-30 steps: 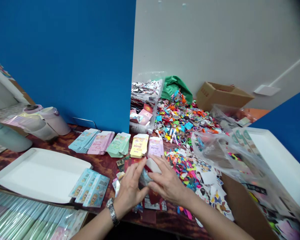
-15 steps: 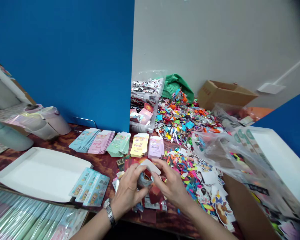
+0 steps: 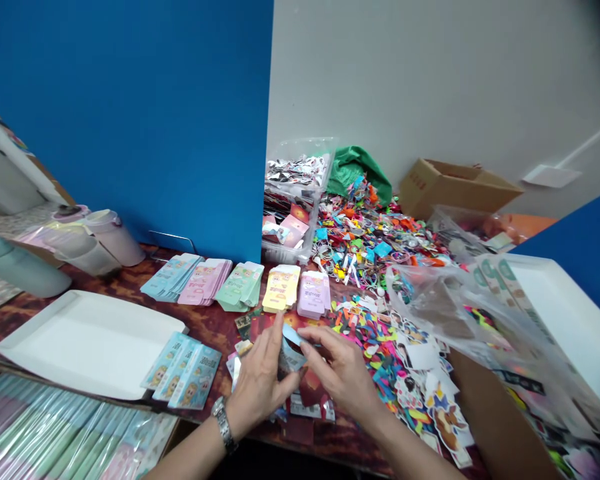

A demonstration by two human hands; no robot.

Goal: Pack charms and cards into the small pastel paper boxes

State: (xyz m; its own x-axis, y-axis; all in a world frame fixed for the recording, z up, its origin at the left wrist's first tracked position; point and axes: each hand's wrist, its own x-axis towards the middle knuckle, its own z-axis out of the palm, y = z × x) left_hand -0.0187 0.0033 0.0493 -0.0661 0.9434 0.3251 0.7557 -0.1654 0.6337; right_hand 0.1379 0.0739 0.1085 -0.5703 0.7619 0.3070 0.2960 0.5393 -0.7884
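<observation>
A small light-blue cardboard box point(image 3: 291, 359) with its end flap raised is between my hands at the table's front. My left hand point(image 3: 263, 373) grips the box's left side, thumb toward the near edge and index finger pointing up beside the flap. My right hand point(image 3: 337, 363) pinches the flap at the right side. What lies inside the box is mostly hidden. Under and around my hands lie dark red cards point(image 3: 307, 390) and small plastic packets. To the left, three blue boxes point(image 3: 193, 375) overlap on the edge of a white tray point(image 3: 95, 340).
Behind my hands stand stacks of flat boxes: blue point(image 3: 170, 277), pink point(image 3: 203, 281), green point(image 3: 240, 287), yellow point(image 3: 281, 288) and purple point(image 3: 313, 293). Loose colourful trinkets point(image 3: 365, 233) and stickers point(image 3: 440, 407) heap on the right, near a plastic bag point(image 3: 430, 293). A bottle point(image 3: 23, 267) stands left.
My left index finger has straightened upward beside the flap, and the flap now shows its blue outer side. My right hand has stayed at the flap. The view has shifted slightly.
</observation>
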